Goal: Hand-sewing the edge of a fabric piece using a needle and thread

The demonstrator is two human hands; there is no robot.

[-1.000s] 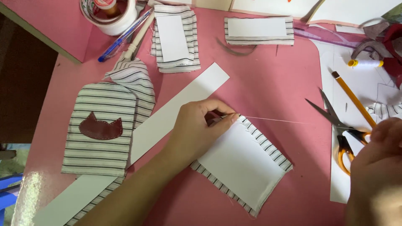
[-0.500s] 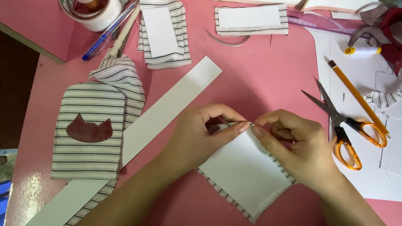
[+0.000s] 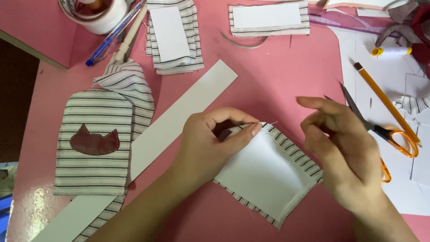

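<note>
My left hand (image 3: 208,145) pinches the top corner of a striped fabric piece (image 3: 293,154) between thumb and forefinger. A white card (image 3: 264,177) lies inside the fabric's folded edges, on the pink table (image 3: 277,76). My right hand (image 3: 345,150) hovers just right of that corner with its fingers loosely curled and the forefinger stretched out. Whether it holds a needle or thread is not visible. Orange-handled scissors (image 3: 389,136) lie partly under the right hand.
A striped pouch with a dark red cat-shaped patch (image 3: 94,143) lies at left, beside a long white card strip (image 3: 183,116). Farther back lie two more striped pieces with cards (image 3: 172,36) (image 3: 268,18), a tape roll (image 3: 96,15) and a blue pen (image 3: 112,36). On the right are a pencil (image 3: 385,103) and a thread spool (image 3: 392,50).
My right hand came in from the right edge to the fabric corner beside the left hand, then drew back to the right and lifted. The left hand keeps its pinch.
</note>
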